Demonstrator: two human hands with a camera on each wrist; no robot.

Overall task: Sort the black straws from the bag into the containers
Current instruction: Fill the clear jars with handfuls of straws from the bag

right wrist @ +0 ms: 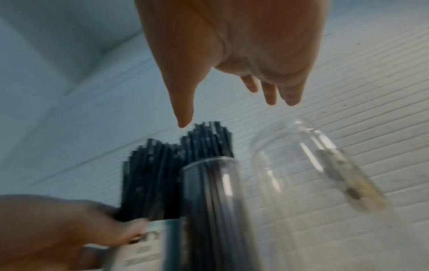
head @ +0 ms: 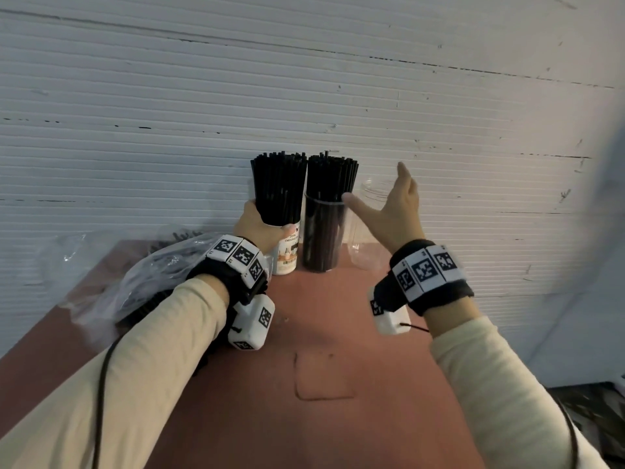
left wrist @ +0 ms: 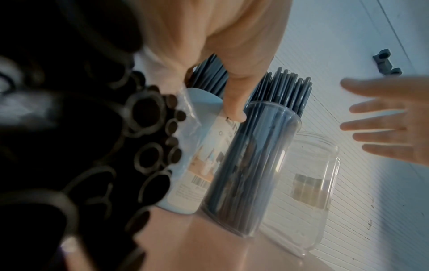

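Three containers stand in a row against the wall. A white labelled cup (head: 288,252) holds a full bundle of black straws (head: 279,187); my left hand (head: 260,228) grips the cup at its rim, thumb (left wrist: 234,108) across the front. Beside it a clear cylinder (head: 321,238) is packed with black straws (head: 333,174). To the right stands an empty clear jar (head: 367,228) (left wrist: 308,183). My right hand (head: 395,211) hovers open with spread fingers above the jar and cylinder, touching nothing. A clear plastic bag (head: 142,275) with more black straws lies under my left forearm.
The reddish-brown table (head: 321,384) runs from the containers back toward me. A white ribbed wall (head: 304,96) rises right behind the containers. Straw ends in the bag (left wrist: 144,115) crowd the left wrist view. Dark clutter (head: 602,424) lies off the table's right edge.
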